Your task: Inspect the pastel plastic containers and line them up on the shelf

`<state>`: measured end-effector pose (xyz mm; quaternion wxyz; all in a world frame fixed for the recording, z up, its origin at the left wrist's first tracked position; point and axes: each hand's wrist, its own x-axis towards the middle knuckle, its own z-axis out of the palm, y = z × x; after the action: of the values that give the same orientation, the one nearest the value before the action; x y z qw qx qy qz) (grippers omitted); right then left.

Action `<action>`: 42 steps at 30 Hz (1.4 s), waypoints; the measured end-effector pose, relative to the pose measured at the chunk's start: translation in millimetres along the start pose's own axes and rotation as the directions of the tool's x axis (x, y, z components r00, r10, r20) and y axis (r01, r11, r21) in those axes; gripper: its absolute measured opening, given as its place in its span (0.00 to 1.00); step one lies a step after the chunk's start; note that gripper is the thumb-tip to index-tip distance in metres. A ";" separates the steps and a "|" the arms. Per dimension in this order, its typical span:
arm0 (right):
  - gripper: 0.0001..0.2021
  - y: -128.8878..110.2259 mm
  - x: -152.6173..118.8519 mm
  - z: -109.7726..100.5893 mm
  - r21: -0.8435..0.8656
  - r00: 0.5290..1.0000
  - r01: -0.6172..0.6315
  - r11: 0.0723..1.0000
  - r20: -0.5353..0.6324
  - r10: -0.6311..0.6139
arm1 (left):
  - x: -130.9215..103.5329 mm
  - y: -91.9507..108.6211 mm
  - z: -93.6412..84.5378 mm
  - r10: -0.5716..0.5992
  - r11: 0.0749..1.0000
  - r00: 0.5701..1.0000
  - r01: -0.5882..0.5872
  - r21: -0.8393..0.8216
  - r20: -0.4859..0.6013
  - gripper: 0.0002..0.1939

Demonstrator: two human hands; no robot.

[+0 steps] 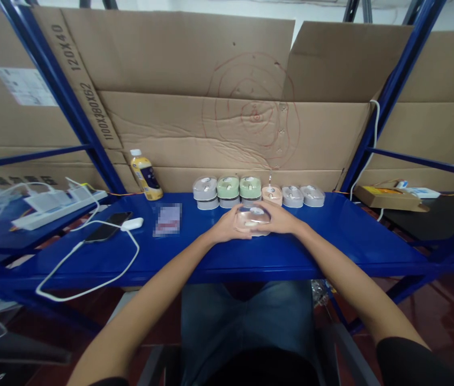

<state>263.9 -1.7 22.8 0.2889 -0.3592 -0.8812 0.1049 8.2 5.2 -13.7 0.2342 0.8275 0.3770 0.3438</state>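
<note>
A clear-lidded box with a pinkish tint point(253, 216) is at the middle of the blue table point(291, 257), near its front. My left hand point(230, 225) wraps round its left side, and my right hand point(278, 218) round its right side. Behind the hands stands a row of similar boxes: a grey pair point(205, 190) at the left, two green-topped stacks point(228, 188), a peach one point(272, 194) and two greyish-pink ones point(292, 196) to the right. The underside of the held box is hard to make out.
To the left are a yellow bottle point(147, 175), a blurred-out packet point(168, 220), a phone point(108, 227), a white cable point(135, 252) and a power strip point(58, 210). Cardboard point(162, 118) backs the table between blue posts. An open carton point(389, 199) lies at the right.
</note>
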 end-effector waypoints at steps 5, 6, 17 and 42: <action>0.36 27.4 -11.2 -30.4 0.064 0.968 -0.171 0.983 -0.176 0.179 | -2.6 2.3 -4.1 0.118 0.987 0.990 -0.125 0.096 0.079 0.31; 0.35 31.5 -12.8 -34.5 0.064 0.959 -0.200 0.978 -0.190 0.209 | -2.8 3.5 -4.2 0.136 0.985 0.986 -0.145 0.098 0.095 0.27; 0.32 34.9 -12.4 -41.6 0.122 0.947 -0.232 0.965 -0.198 0.253 | 4.7 -4.8 -38.0 0.037 0.996 0.980 -0.020 0.085 -0.194 0.23; 0.44 4.7 7.0 0.2 -0.005 0.987 0.143 0.990 0.068 -0.143 | 3.2 10.5 6.4 -0.056 0.998 0.998 0.056 0.006 -0.009 0.64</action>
<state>262.5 6.6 23.8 0.2640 -0.2929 -0.9144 0.0914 19.4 0.5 -9.9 0.2396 0.8158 0.4020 0.3397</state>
